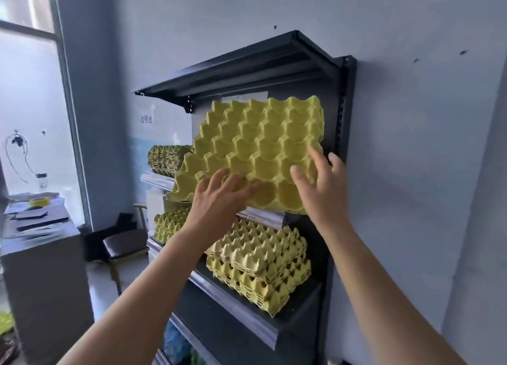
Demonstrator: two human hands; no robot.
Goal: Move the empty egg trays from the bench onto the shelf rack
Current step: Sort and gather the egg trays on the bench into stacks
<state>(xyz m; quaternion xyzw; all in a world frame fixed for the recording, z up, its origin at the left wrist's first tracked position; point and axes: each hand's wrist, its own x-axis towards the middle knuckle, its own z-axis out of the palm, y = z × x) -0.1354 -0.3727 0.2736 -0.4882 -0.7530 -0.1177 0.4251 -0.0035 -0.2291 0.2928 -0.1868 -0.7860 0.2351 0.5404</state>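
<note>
Touching one tray (258, 145), two hands (219, 194) (321, 183), three stacks (167, 159) (170, 224) (260, 266)

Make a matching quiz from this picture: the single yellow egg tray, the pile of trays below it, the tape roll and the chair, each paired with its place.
1 single tray
2 pile of trays
3 tape roll
4 chair

A on the desk
B tilted on the rack, far edge raised
C on the floor
D lying flat, one level lower

Pairs: 1-B, 2-D, 3-A, 4-C
</note>
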